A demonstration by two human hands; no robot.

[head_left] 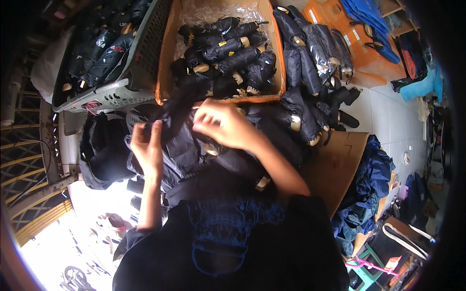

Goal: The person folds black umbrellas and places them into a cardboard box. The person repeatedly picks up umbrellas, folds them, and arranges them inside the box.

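Sleeve: I hold a black fabric umbrella sleeve [170, 109] at chest height, just in front of the orange cardboard box, so its length hangs free of the pile under it.
Left hand: my left hand [148, 145] is closed on the sleeve's lower part, fingers curled up round the cloth and thumb toward me; that steadies it, I judge.
Right hand: my right hand [225, 127] is bent over, fingertips pinched narrow at the cloth just right of the sleeve; what exactly it pinches I cannot tell, dark on dark.
Pile beneath: loose folded black umbrellas [204, 155] lie under both hands, pale handle ends showing here and there, close enough to pick from without reaching.
Box ahead: the orange cardboard box [167, 58] stands open, its near wall just beyond my knuckles, packed with sleeved umbrellas on clear plastic.
Left side: a grey plastic basket [104, 92] leans there, also filled with dark umbrellas; its rim is near my left hand.
Right side: more sleeved umbrellas [306, 53] lie stacked beside the box, and a flat piece of brown cardboard [340, 165] lies near my right elbow.
Room: little on any side; the only free space is upward and back toward my body.
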